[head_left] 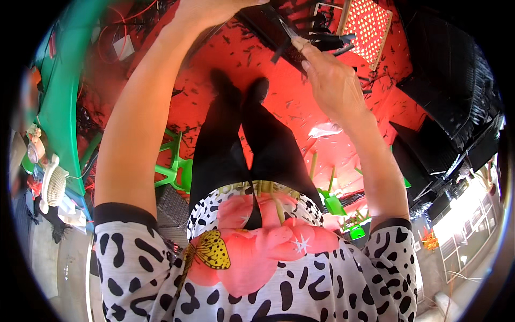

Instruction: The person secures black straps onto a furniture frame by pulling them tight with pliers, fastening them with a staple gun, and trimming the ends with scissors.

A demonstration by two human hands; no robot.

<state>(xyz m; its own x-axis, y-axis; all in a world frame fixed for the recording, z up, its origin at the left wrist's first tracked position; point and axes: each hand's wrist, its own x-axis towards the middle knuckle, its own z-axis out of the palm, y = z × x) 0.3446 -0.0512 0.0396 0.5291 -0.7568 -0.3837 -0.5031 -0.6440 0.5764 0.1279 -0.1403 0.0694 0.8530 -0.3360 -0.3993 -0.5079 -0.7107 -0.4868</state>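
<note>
Head view, looking straight down the person's body: both forearms rise from the lower edge to the top of the frame. Left hand point(212, 9) is cut off by the upper rim; only the wrist and heel of the palm show, so whether it is wide or closed cannot be told. Right hand point(328, 72) is fully in view, fingers curled narrow around a small metal cutter point(291, 33), which meets a black plastic grid piece point(279, 29) held up between the two hands. The grid piece runs under the upper rim, and its far end is hidden; the left hand appears to support it, but the contact lies outside the picture.

Below the hands, black-clad legs point(236, 145) stand on a red floor point(284, 102) strewn with small dark offcuts. A red perforated panel point(367, 27) lies just beyond the right hand. Stacks of black panels point(445, 80) fill the right side, their detail lost in shadow. Green plastic stool parts point(177, 166) show beside the legs, partly hidden by them. A green counter point(61, 91) curves along the left edge, with a small white fan point(52, 185) near its lower end. The spotted shirt point(252, 268) blocks the bottom of the frame.
</note>
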